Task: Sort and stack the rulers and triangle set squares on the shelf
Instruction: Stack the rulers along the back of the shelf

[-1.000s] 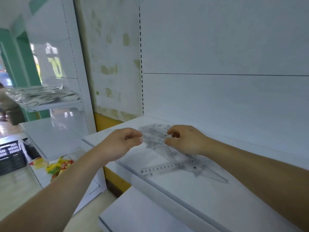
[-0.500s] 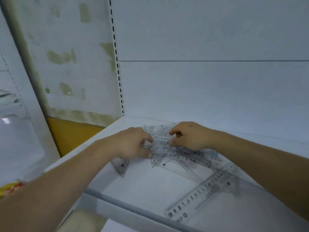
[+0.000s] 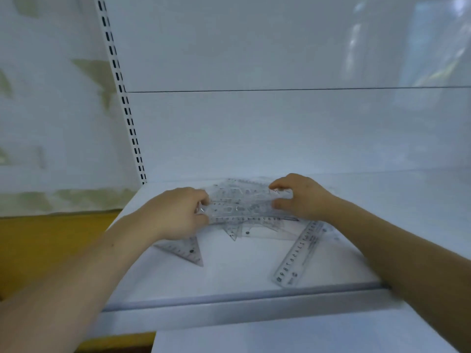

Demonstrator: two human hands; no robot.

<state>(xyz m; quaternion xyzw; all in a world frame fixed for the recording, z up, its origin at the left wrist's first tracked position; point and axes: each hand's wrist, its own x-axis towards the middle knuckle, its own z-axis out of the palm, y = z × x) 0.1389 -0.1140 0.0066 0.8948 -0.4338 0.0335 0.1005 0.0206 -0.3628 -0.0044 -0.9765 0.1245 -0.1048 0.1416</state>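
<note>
A bundle of clear plastic rulers and set squares (image 3: 244, 205) is held over the white shelf (image 3: 242, 281), near its back. My left hand (image 3: 175, 212) grips the bundle's left end and my right hand (image 3: 300, 197) grips its right end. A single clear straight ruler (image 3: 299, 253) lies at an angle on the shelf to the right. One clear triangle set square (image 3: 184, 249) lies flat just below my left hand. More clear pieces (image 3: 254, 231) lie under the bundle.
The shelf's front lip (image 3: 229, 301) runs across the lower view, with another white shelf (image 3: 293, 337) below. A slotted white upright (image 3: 125, 98) stands at the back left, and the white back panel (image 3: 280, 136) closes the rear.
The view has swung right and closer to the shelf. Both hands have closed on the ends of the bundle and drawn it together, where before they only touched the scattered pile.
</note>
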